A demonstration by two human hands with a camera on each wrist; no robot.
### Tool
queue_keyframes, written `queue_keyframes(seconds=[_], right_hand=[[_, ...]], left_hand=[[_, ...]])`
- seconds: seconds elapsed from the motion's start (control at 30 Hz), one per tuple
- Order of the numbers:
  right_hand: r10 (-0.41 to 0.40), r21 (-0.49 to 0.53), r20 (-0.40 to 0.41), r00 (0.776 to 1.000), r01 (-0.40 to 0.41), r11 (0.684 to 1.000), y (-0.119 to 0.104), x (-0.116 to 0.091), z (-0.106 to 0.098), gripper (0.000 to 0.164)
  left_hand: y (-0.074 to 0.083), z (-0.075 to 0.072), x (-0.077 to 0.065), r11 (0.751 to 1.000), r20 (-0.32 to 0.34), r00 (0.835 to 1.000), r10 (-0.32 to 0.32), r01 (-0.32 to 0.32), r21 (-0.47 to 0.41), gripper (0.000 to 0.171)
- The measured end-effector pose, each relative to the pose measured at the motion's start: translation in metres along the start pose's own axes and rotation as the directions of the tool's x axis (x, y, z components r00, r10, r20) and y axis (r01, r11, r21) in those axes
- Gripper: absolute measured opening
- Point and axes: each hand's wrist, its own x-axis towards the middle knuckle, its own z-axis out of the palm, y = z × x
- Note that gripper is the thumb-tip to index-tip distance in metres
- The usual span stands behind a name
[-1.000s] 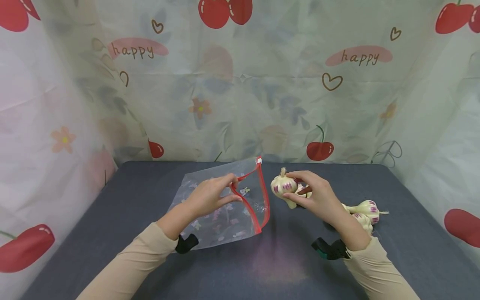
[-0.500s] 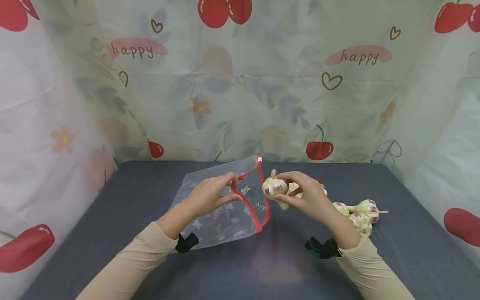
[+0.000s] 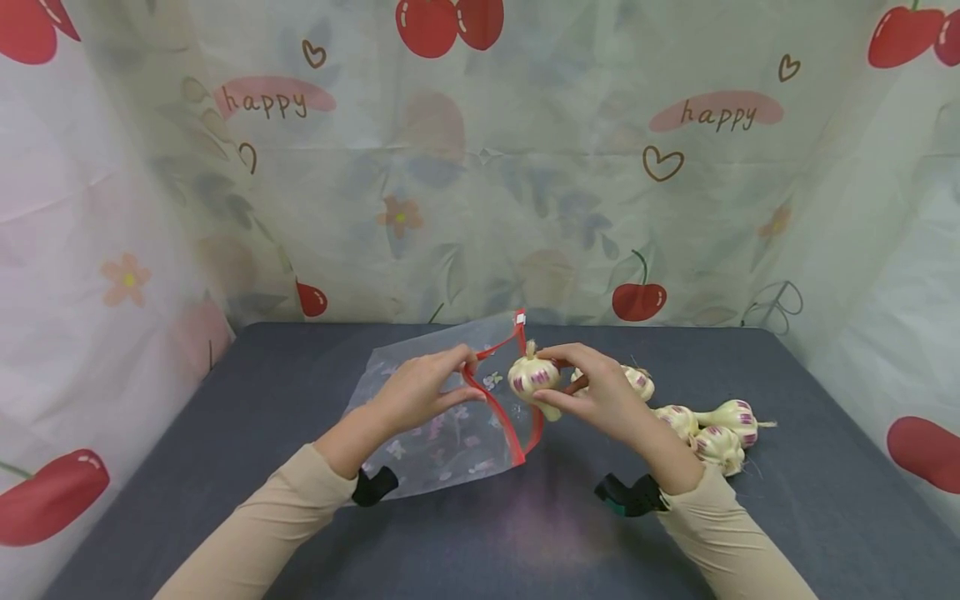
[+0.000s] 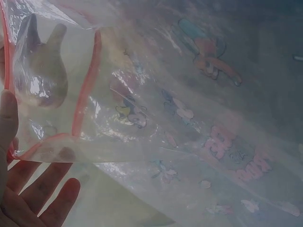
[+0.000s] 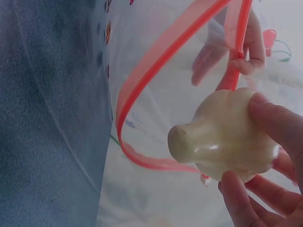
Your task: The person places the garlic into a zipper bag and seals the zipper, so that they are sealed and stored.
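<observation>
A clear zip bag (image 3: 420,475) with a red zip edge and small printed figures stands with its mouth spread to the right. My left hand (image 3: 427,387) pinches one side of that edge between thumb and fingers. At the mouth, my right hand (image 3: 603,396) holds a white garlic bulb (image 3: 533,377) with purple streaks, thumb below and fingers above. The right wrist view has the bulb (image 5: 232,132) before the red-rimmed opening (image 5: 156,71), its thick stem end toward the camera. Through the film in the left wrist view, the garlic (image 4: 42,75) looks blurred.
More garlic bulbs (image 3: 722,450) lie in a group on the dark table (image 3: 480,550), right of the right hand. Behind that hand, others (image 3: 637,382) are partly covered. A patterned curtain (image 3: 480,208) encloses the back and sides.
My right hand has carried the garlic bulb left, from beside the bag to its mouth, uncovering more of the bulbs on the table. The left hand and bag have stayed nearly still.
</observation>
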Motion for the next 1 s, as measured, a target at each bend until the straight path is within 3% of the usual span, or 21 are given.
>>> queue_keyframes(seconds=[0.4, 0.7, 1.0], right_hand=[[0.049, 0.016, 0.028, 0.998, -0.05, 0.999, -0.004, 0.005, 0.009, 0.045], [0.076, 0.018, 0.033, 0.997, -0.077, 0.997, -0.005, 0.009, 0.016, 0.042], [0.124, 0.058, 0.101, 0.987, -0.13, 0.99, -0.01, 0.013, 0.025, 0.04]], left_hand=[[0.003, -0.001, 0.001, 1.0, -0.009, 1.0, -0.006, 0.006, -0.009, 0.034], [0.004, -0.002, 0.002, 0.999, -0.043, 0.999, 0.031, -0.032, -0.017, 0.033], [0.005, -0.001, 0.002, 0.999, -0.047, 0.998, 0.046, -0.046, 0.0, 0.034]])
